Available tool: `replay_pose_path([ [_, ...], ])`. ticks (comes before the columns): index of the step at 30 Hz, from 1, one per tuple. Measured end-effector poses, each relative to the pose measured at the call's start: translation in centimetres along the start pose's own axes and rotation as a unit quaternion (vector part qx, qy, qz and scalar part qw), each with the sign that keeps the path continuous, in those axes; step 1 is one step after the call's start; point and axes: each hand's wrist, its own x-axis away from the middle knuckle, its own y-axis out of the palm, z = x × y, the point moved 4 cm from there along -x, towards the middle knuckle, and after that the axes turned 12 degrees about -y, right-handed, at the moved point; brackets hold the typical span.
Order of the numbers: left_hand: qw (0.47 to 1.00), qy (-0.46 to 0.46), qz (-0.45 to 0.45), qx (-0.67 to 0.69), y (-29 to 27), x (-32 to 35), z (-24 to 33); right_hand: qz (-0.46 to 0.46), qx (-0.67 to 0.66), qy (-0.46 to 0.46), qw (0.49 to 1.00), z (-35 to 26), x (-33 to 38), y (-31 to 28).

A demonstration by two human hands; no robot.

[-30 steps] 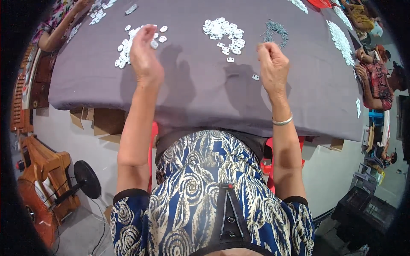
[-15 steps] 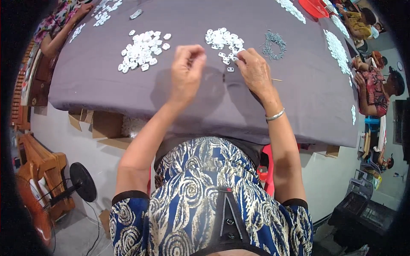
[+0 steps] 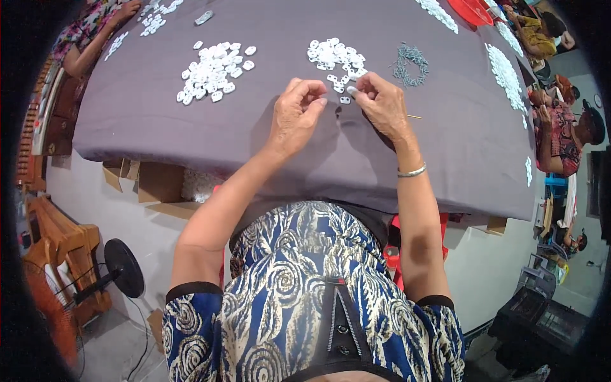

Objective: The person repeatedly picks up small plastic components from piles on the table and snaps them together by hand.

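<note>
Above the grey-covered table, my left hand (image 3: 296, 116) has its fingers curled and the thumb close to the fingertips; anything it holds is too small to make out. My right hand (image 3: 383, 107) is at the near right edge of a pile of small white two-holed plastic pieces (image 3: 328, 53). Its thumb and forefinger come together in a pinch, and what lies between them is hidden. One loose white piece (image 3: 345, 100) lies just left of the right fingertips. Left of my left hand is a bigger heap of white plastic pieces (image 3: 213, 71).
A ring-shaped heap of small grey pieces (image 3: 410, 64) lies right of my right hand, with a thin yellowish stick (image 3: 414, 116) nearby. More white heaps (image 3: 505, 75) and a red basin (image 3: 471, 11) line the right side. Other people sit around the table (image 3: 445, 146). A fan (image 3: 124, 268) stands lower left.
My left hand has moved right and slightly down, from beside the larger heap toward my right hand. The right hand stays almost in place.
</note>
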Motion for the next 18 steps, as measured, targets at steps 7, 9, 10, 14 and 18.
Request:
replay_pose_path([
  [7, 1.0, -0.011, -0.012, -0.006, 0.0, -0.1, -0.2, 0.041, 0.006, -0.06, 0.997, -0.9, -0.1, 0.1],
  [9, 1.0, -0.008, -0.011, -0.01, -0.1, -0.1, -0.2, 0.013, 0.007, -0.079, 0.997, -0.8, 0.2, 0.5],
  [10, 1.0, -0.004, -0.009, -0.015, -0.1, -0.1, -0.1, -0.015, 0.006, -0.099, 0.995, -0.9, 0.2, 0.8],
  [14, 1.0, -0.008, -0.008, -0.014, -0.1, 0.1, -0.2, -0.067, 0.056, -0.113, 0.99, -1.6, 0.3, 1.0],
  [18, 1.0, -0.004, -0.019, -0.014, 0.0, 0.3, 0.3, -0.053, 0.045, -0.13, 0.989, -1.8, 0.6, 1.0],
])
